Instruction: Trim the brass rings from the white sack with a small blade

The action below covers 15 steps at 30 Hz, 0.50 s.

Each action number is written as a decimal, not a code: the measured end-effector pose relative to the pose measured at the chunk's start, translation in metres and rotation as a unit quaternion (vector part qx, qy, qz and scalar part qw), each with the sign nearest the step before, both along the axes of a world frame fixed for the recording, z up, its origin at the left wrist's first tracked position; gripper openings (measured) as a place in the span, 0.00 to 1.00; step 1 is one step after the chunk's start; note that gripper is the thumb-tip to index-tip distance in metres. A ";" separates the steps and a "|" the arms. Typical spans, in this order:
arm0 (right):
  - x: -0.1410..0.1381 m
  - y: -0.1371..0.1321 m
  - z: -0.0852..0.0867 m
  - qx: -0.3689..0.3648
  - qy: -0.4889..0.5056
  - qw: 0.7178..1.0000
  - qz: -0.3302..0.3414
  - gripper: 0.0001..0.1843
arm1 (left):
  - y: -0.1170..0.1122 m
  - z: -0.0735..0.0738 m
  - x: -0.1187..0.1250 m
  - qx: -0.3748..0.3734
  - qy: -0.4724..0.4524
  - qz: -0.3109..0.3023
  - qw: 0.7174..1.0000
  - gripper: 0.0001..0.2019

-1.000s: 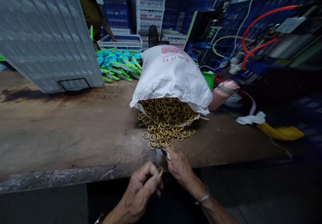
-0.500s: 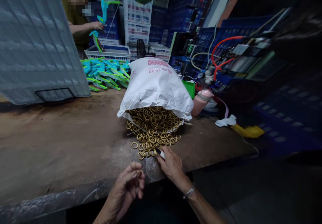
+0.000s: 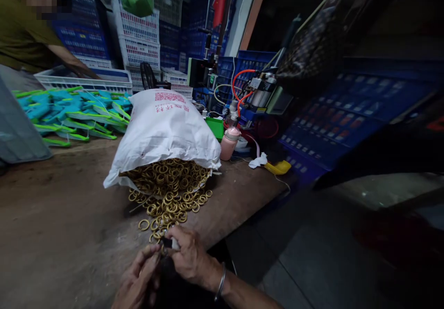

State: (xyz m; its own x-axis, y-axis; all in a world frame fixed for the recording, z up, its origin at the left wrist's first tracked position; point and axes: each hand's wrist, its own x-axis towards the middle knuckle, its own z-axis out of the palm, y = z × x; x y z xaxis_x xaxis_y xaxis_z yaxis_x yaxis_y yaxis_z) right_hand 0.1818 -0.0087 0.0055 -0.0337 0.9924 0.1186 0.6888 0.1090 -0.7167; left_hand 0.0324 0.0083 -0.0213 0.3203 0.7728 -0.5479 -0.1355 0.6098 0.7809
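Observation:
My right hand is closed around a small tool with a black tip and a whitish part; its exact kind is unclear. My left hand has its thumb and fingers pinched at the tool's tip, where a brass-coloured ring partly shows between the two hands. Just beyond them, loose brass-coloured rings spill from the mouth of a white woven sack lying on its side. One ring lies a little apart at the left of the spill.
Blue-and-green plastic pieces are heaped behind the sack at left. Beside them, a person reaches into a white crate. A pink bottle and a machine with orange hoses stand right of the sack. The table edge runs diagonally at right.
My view has swung right. My right hand has drawn the tool back from the rings to my left hand, whose fingers have closed at its tip. The other person now bends over the crate.

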 end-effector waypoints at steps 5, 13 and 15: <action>-0.013 0.003 0.009 -0.005 0.048 0.999 0.022 0.08 | -0.001 -0.004 -0.001 0.036 -0.006 -0.010 0.999 0.20; -0.012 0.004 0.000 -0.195 0.292 0.936 -0.007 0.15 | -0.009 0.028 0.002 0.270 0.079 0.009 0.960 0.09; -0.011 0.005 -0.004 -0.221 0.316 0.923 -0.009 0.18 | -0.010 0.027 0.001 0.270 0.071 -0.006 0.960 0.10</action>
State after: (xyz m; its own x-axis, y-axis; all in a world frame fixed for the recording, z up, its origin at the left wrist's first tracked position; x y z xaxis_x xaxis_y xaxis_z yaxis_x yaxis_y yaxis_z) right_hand 0.1707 -0.0038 0.0010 -0.0798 0.9485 -0.3066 0.1178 -0.2964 -0.9478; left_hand 0.0334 -0.0014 0.0057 0.2826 0.9532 -0.1073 0.0008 0.1117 0.9937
